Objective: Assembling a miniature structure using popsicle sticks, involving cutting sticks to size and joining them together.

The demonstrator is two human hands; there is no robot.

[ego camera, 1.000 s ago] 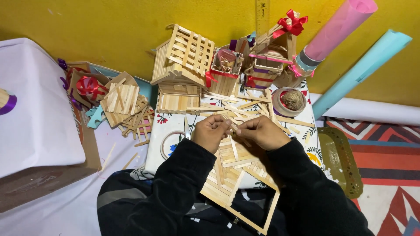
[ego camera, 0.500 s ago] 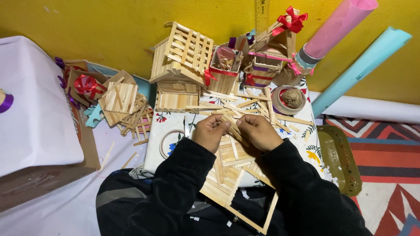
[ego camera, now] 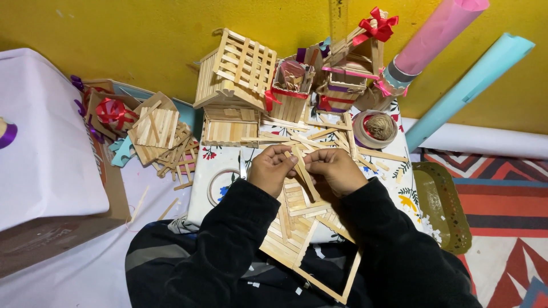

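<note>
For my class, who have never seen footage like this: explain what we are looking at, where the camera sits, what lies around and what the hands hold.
There is no machine here, just a person in black sleeves working with bare hands. The one picture comes from a camera on their head, looking down. The left hand and right hand pinch a thin wooden stick between them, above a half-built stick frame on their lap. Ahead, on a flowered cloth, lie loose sticks, a finished stick house, ribboned stick baskets and a ball of twine. Pink and blue paper rolls lean on the yellow wall.
</note>
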